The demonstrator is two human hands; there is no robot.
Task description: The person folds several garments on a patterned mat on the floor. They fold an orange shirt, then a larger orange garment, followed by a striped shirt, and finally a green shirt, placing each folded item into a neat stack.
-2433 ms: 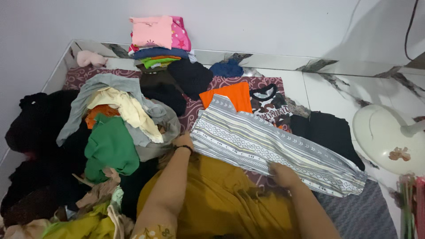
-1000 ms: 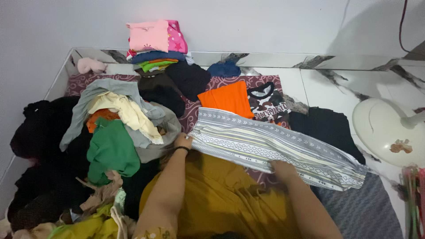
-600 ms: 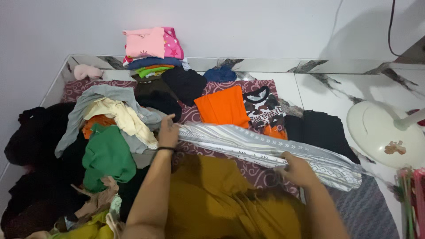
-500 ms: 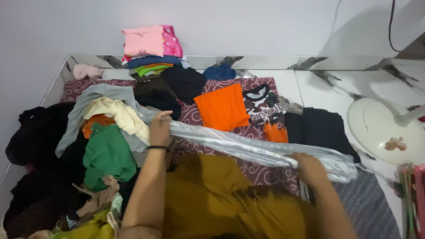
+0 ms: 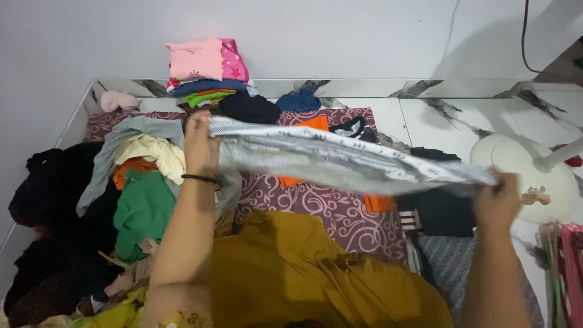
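Observation:
A grey and white striped patterned garment (image 5: 346, 159) is stretched flat in the air between both my hands, above a maroon swirl-patterned mat (image 5: 316, 206). My left hand (image 5: 201, 140), with a black band at the wrist, grips its left end. My right hand (image 5: 499, 200) grips the right end. An orange garment (image 5: 316, 124) lies on the mat, partly hidden behind the lifted cloth. Mustard-yellow fabric (image 5: 303, 279) covers my lap below.
A heap of loose clothes (image 5: 139, 182), green, cream, grey and black, lies at the left. A folded stack topped with pink (image 5: 206, 67) stands against the back wall. Black garments (image 5: 437, 206) lie at the right, beside a white fan base (image 5: 528, 176) and hangers (image 5: 565, 267).
The striped garment lay flat on the mat under both hands; I have since gathered it and lifted it up, stretched between my hands. The orange and black garments behind it are now partly covered.

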